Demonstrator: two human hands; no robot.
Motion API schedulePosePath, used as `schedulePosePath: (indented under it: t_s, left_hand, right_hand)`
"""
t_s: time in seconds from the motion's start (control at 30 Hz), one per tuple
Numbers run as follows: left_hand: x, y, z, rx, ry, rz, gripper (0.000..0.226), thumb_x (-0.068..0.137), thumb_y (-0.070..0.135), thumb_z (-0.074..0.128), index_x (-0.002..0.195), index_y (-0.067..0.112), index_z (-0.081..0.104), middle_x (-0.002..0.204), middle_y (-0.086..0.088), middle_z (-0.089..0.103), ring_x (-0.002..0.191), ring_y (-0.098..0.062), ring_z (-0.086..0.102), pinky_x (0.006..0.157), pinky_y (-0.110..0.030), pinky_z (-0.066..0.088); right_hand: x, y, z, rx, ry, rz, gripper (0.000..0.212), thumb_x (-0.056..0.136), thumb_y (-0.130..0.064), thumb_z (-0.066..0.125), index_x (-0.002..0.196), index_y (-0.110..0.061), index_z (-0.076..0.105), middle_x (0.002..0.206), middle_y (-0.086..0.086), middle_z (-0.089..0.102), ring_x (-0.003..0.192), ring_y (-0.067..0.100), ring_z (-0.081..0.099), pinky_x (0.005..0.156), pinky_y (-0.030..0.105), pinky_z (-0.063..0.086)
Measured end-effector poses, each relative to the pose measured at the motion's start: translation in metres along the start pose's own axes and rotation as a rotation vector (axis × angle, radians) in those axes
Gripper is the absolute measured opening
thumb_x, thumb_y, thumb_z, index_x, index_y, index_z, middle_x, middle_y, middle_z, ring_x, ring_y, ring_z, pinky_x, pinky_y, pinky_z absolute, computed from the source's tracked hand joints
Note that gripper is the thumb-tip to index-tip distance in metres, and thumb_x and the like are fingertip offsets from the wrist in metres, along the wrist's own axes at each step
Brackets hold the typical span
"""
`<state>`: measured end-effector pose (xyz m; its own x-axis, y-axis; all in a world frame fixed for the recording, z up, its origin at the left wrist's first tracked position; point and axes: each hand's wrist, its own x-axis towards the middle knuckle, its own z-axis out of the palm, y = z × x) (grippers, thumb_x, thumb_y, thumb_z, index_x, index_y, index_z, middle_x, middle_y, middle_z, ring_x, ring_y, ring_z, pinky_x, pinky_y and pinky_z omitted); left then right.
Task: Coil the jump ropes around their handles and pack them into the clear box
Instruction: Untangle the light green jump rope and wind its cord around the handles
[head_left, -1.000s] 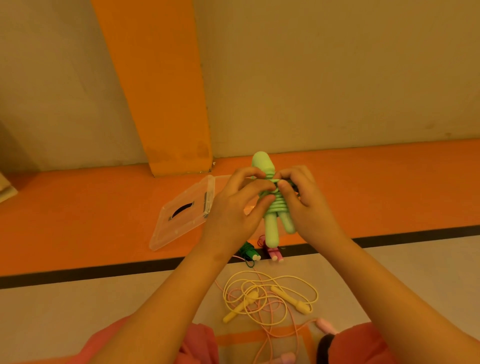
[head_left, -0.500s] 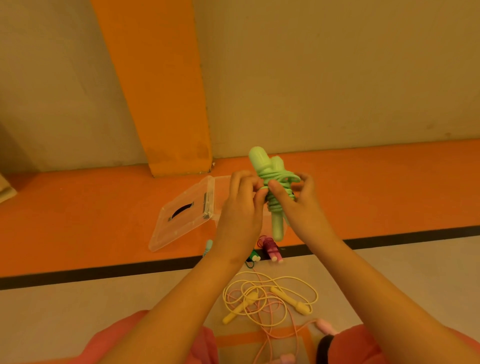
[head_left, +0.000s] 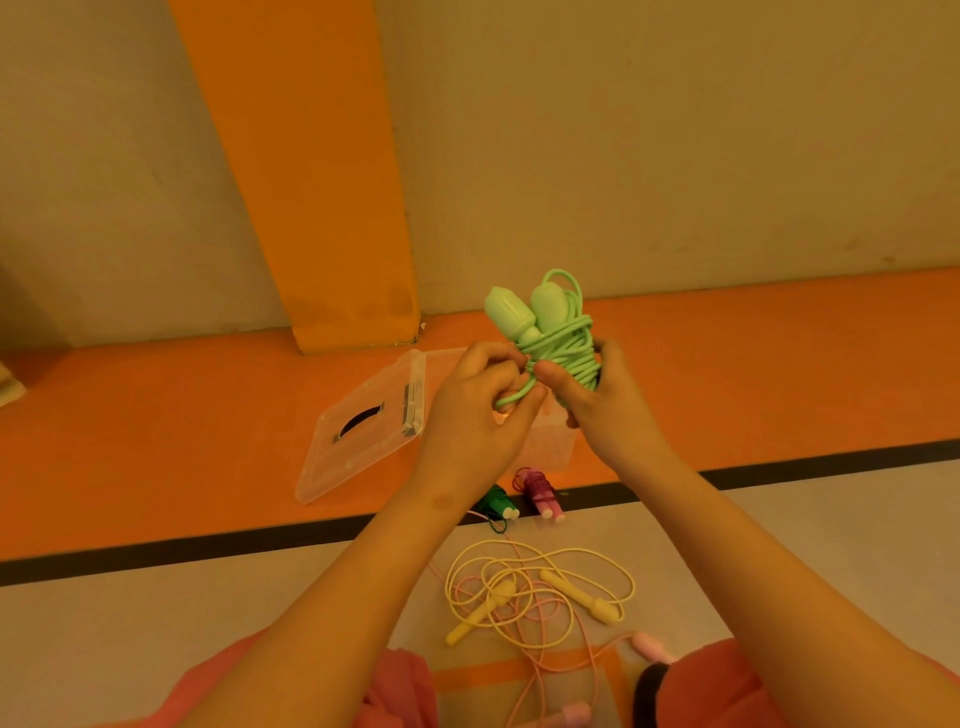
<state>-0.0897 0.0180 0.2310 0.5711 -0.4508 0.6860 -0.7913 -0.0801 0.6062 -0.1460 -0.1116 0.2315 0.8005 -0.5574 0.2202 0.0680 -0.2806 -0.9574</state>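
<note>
Left hand (head_left: 470, 415) and right hand (head_left: 605, 402) grip the coiled green rope (head_left: 563, 340), screening the clear box (head_left: 550, 447) beside its lid (head_left: 363, 447).

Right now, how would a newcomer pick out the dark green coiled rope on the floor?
Follow the black floor line to just in front of the clear box. Two small coiled bundles lie there. The dark green rope is the left one, beside the magenta rope.

You count five jump ropes: one light-green rope (head_left: 563, 348), one dark-green bundle (head_left: 494, 501), one magenta bundle (head_left: 537, 486), one yellow rope (head_left: 576, 595) and one pink rope (head_left: 648, 644). Three are wound; two lie loose. You also count one clear box (head_left: 553, 447), one lid (head_left: 363, 447), and two grips: left grip (head_left: 478, 415) and right grip (head_left: 608, 405).
</note>
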Motion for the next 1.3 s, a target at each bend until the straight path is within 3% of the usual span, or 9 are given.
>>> schedulePosePath:
  t_s: [0.13,0.23,0.4,0.57,0.67,0.73,0.87,1.17,1.3]
  left_hand:
    - [0.002,0.001,-0.002,0.017,0.014,0.053,0.045,0.085,0.016,0.065,0.059,0.040,0.037,0.104,-0.008,0.062,0.088,0.003,0.053,0.076,-0.002,0.035]
    - [-0.002,0.001,0.001,-0.075,-0.069,-0.031,0.022,0.088,0.019,0.065,0.067,0.013,0.064,0.114,-0.001,0.061,0.097,0.006,0.055,0.075,-0.007,0.044]
    - [0.001,0.006,0.002,-0.209,0.009,-0.087,0.006,0.085,0.017,0.065,0.084,0.013,0.070,0.105,0.003,0.064,0.098,-0.005,0.060,0.074,-0.017,0.050]
    - [-0.001,0.005,0.002,-0.191,-0.217,-0.234,0.023,0.098,0.020,0.049,0.076,0.021,0.057,0.073,0.012,0.056,0.068,0.001,0.050,0.065,-0.017,0.039]
    - [0.000,0.000,0.004,-0.164,-0.207,-0.325,0.033,0.098,0.029,0.050,0.066,0.023,0.046,0.059,0.011,0.042,0.059,-0.004,0.038,0.061,-0.028,0.034]
    - [0.001,-0.002,0.004,-0.128,-0.187,-0.336,0.035,0.096,0.036,0.053,0.064,0.025,0.044,0.057,0.010,0.037,0.059,-0.007,0.035,0.059,-0.035,0.033]
    - [-0.001,-0.003,0.003,-0.035,-0.224,-0.313,0.029,0.092,0.039,0.057,0.067,0.027,0.049,0.055,0.011,0.042,0.056,-0.007,0.036,0.057,-0.035,0.034]
    - [-0.006,0.016,-0.006,-0.043,-0.307,-0.111,0.026,0.092,0.036,0.044,0.069,0.026,0.046,0.071,0.008,0.045,0.078,-0.004,0.041,0.068,-0.025,0.035]
    - [-0.009,0.016,-0.008,-0.058,-0.328,-0.092,0.033,0.089,0.046,0.044,0.074,0.019,0.056,0.075,0.014,0.047,0.086,-0.006,0.045,0.074,-0.026,0.039]
  right_hand:
    - [0.001,-0.001,0.001,0.034,0.032,0.029,0.042,0.081,-0.036,0.067,0.110,-0.017,0.044,0.075,-0.005,0.057,0.059,0.009,0.051,0.054,0.030,0.043]
    - [0.002,-0.001,0.000,0.114,0.046,0.061,0.036,0.085,-0.034,0.064,0.107,-0.015,0.044,0.073,0.001,0.054,0.054,0.013,0.047,0.050,0.030,0.041]
    - [0.006,0.008,-0.003,0.142,-0.008,0.122,0.040,0.087,-0.041,0.059,0.109,-0.010,0.046,0.073,0.007,0.053,0.051,0.016,0.046,0.044,0.028,0.041]
    - [0.007,0.016,-0.004,0.060,0.076,0.081,0.049,0.081,-0.046,0.064,0.109,-0.011,0.044,0.071,0.000,0.054,0.049,0.010,0.046,0.045,0.027,0.037]
    - [0.005,0.019,-0.004,-0.006,0.076,0.056,0.066,0.065,-0.059,0.066,0.110,-0.016,0.044,0.077,-0.003,0.057,0.056,0.006,0.048,0.052,0.027,0.036]
    - [0.004,0.020,-0.004,-0.040,0.068,0.017,0.058,0.072,-0.049,0.069,0.113,-0.016,0.044,0.078,-0.006,0.057,0.056,0.001,0.049,0.053,0.023,0.036]
    - [0.006,0.018,-0.007,-0.045,0.054,-0.041,0.044,0.080,-0.031,0.071,0.112,-0.016,0.045,0.079,-0.007,0.059,0.054,-0.007,0.051,0.053,0.017,0.039]
    - [0.007,0.011,-0.015,0.141,-0.012,0.061,0.053,0.072,-0.048,0.061,0.108,-0.012,0.049,0.066,0.003,0.053,0.041,0.008,0.042,0.037,0.021,0.034]
    - [0.009,0.015,-0.017,0.121,-0.015,0.077,0.038,0.083,-0.042,0.060,0.105,-0.012,0.050,0.066,0.004,0.053,0.042,0.009,0.041,0.037,0.022,0.033]
